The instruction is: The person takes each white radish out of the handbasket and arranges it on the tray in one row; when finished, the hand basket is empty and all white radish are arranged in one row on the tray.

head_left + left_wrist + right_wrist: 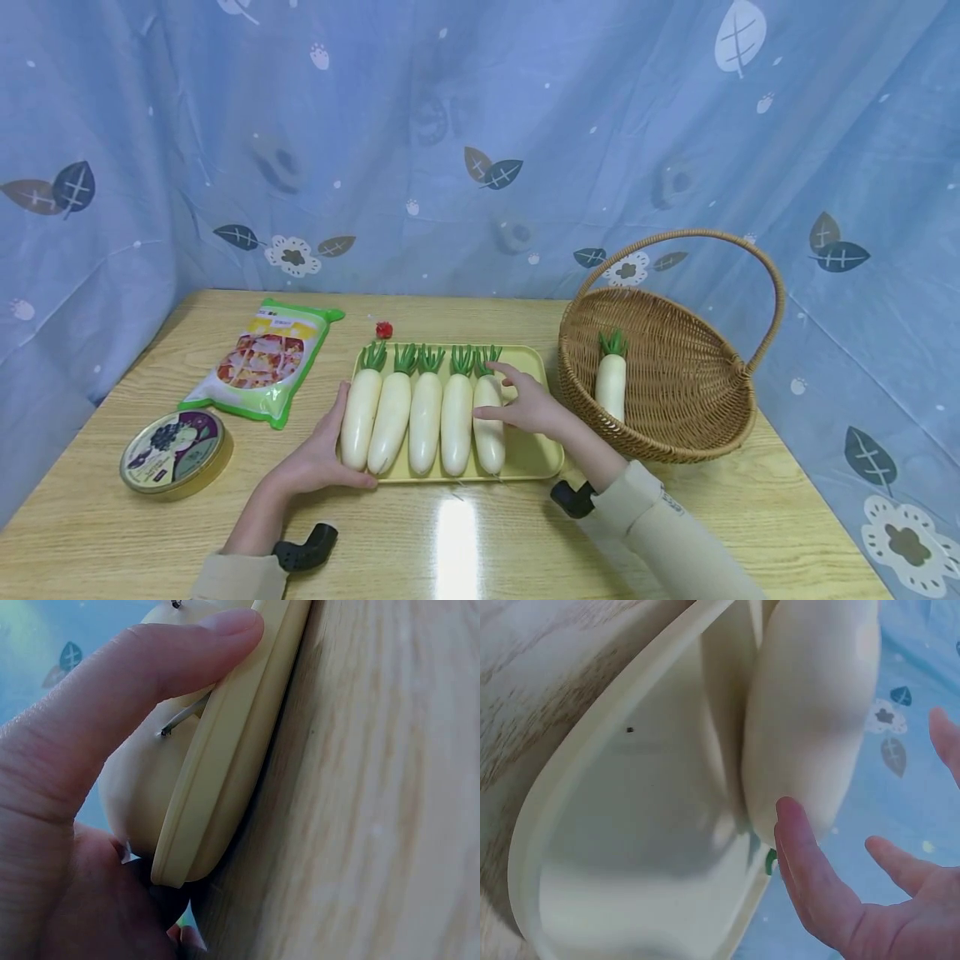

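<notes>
Several white radishes with green stalks lie side by side in a pale yellow tray (536, 450), tops toward the back. My left hand (318, 458) grips the tray's near left corner. In the left wrist view its thumb (187, 656) lies over the tray's rim, with the other fingers partly hidden behind the corner. Over the rightmost white radish (490, 446) my right hand (528, 408) is spread, fingers apart. The right wrist view shows a fingertip (791, 814) right at that radish's surface, beside the bare right part of the tray.
A wicker basket (675, 383) with a tall handle stands at the right, holding one white radish (611, 387). To the left are a green-edged food bag (266, 358) and a round tin (174, 450). A small red object (384, 330) lies behind the tray. A blue curtain (420, 167) hangs behind.
</notes>
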Demonstrator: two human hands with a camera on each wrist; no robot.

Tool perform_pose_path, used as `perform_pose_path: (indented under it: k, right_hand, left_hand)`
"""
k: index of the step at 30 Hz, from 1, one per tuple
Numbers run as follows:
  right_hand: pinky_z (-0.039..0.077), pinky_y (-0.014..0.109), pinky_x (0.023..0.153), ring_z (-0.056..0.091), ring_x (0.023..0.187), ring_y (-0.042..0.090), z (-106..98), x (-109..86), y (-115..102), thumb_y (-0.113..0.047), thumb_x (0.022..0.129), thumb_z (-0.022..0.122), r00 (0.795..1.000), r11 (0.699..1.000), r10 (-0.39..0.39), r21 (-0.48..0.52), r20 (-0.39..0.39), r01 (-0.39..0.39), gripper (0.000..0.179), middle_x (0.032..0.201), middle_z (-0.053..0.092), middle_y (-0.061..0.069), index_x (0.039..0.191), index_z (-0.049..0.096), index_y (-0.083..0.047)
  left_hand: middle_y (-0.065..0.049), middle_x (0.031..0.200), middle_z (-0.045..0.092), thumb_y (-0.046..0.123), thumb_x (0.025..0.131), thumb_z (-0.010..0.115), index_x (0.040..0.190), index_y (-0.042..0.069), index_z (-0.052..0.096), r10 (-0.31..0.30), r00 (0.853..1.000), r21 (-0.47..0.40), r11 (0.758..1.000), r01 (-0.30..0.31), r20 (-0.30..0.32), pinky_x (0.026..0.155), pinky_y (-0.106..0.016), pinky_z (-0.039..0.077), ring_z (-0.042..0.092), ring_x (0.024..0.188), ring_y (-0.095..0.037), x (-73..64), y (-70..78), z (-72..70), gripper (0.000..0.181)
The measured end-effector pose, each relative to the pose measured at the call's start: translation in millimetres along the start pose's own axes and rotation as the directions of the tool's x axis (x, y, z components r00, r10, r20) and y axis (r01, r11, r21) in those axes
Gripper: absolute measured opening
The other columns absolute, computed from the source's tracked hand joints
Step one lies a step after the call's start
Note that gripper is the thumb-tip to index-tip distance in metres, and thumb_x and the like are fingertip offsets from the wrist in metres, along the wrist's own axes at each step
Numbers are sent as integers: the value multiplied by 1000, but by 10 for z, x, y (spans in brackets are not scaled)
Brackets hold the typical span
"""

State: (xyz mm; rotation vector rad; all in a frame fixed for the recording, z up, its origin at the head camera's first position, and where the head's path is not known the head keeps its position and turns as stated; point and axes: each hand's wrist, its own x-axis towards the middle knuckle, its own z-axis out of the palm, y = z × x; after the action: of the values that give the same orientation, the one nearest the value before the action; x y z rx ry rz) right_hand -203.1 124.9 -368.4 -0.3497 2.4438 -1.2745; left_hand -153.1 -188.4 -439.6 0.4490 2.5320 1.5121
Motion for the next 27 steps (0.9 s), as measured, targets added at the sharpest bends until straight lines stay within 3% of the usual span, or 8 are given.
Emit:
perform_pose_path:
  k: [10, 17, 27]
  right_hand:
    - [54, 37, 69, 61, 91, 28, -75, -166, -94, -29, 78, 73, 999, 999, -36, -13, -14, 36, 77, 136, 35, 26, 142, 33, -14]
    - [52, 33, 69, 59, 95, 26, -146, -305, -166, -35, 77, 72, 998, 996, -52, -67, -17, 51, 74, 134, 40, 21, 140, 36, -21]
    - [50, 37, 77, 58, 101, 26, -316, -547, -270, -37, 79, 71, 993, 985, -119, -125, -3, 118, 74, 131, 44, 14, 142, 33, -24]
  left_hand:
    - [-25, 148, -10, 25, 51, 88, 142, 1, -18, 9, 1000, -5, 1000, -9, -3, 103, -62, 1, -6, 134, -43, -5, 8, 5, 142]
    - [-25, 149, -10, 25, 51, 88, 143, 2, -17, 5, 1000, -3, 1000, -5, -6, 103, -62, 2, -5, 134, -43, -7, 0, 5, 142]
    - [-26, 148, -8, 26, 50, 88, 143, 2, -17, 5, 1000, 1, 1000, -5, -8, 103, -62, 2, -4, 134, -43, -4, 2, 7, 142]
